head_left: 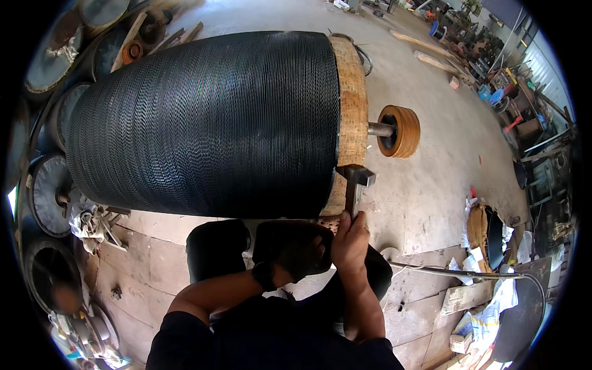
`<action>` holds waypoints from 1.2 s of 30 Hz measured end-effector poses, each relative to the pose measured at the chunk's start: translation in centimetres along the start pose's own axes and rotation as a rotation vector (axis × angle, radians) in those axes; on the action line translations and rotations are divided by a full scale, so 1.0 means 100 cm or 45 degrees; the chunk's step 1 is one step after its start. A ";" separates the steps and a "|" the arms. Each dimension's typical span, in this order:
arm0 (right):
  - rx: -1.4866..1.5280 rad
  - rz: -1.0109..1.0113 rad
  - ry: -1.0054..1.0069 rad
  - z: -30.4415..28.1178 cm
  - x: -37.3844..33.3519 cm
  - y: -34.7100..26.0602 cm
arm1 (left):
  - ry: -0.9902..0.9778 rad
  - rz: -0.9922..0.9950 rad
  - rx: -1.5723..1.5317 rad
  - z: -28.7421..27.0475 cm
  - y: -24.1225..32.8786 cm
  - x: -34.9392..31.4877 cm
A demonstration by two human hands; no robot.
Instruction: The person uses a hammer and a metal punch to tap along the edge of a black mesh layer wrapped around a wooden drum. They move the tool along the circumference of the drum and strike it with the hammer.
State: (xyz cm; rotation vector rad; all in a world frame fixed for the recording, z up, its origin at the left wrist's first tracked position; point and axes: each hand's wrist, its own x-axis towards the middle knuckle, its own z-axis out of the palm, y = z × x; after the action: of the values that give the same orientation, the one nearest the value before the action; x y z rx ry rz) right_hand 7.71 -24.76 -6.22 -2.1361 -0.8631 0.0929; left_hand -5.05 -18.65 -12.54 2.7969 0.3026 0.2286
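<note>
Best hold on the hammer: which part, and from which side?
Probably the handle, from the near side, where the right grip has it: it extends toward the person, with the blocky head at the far end, by the tan rim.

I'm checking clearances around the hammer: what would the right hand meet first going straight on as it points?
The hammer in the right hand would probably lead, its head meeting the wooden rim first, though depth is unclear.
</note>
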 end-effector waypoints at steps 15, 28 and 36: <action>0.185 -0.096 0.198 -0.005 -0.014 0.012 | -0.118 0.000 0.119 0.002 0.004 0.005; -0.578 -0.340 0.018 -0.016 -0.017 0.012 | 0.119 0.085 -0.054 0.029 -0.009 -0.006; 0.577 -0.293 0.444 -0.014 -0.029 -0.012 | 0.051 -0.062 -0.135 0.008 -0.009 -0.008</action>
State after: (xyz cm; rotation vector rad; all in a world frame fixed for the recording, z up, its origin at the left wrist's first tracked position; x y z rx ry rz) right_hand 5.29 -26.94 -5.10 -1.5607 -0.7854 -0.1822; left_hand -5.79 -18.22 -13.65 2.6793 0.3573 0.2809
